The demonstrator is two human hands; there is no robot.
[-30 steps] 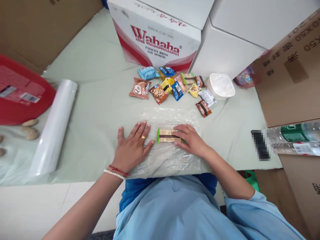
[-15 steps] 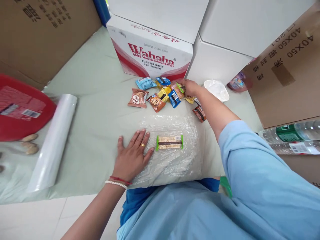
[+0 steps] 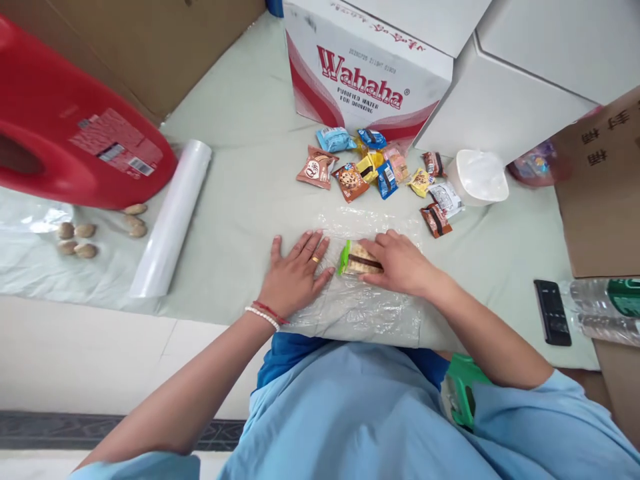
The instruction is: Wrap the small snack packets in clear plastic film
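Tablecloth (image 3: 240, 213) spreads wide between white roll (image 3: 173, 220) and left hand (image 3: 296, 275) near its edge.

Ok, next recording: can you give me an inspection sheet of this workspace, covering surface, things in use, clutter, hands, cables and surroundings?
Surface: pale green cloth, some creases.
Things in use: bar with a green end, over a wrinkled clear sheet.
Clutter: wrapped snacks beyond the sheet; white tub; roll, red jug and brown ovals at left; black device and bottles at right.
Hands: left hand flat, fingers spread, at the sheet's left edge; right hand has its fingers on the bar.
Cables: nothing seen.
Surroundings: Wahaha box behind the snacks; brown cardboard; tiled floor.
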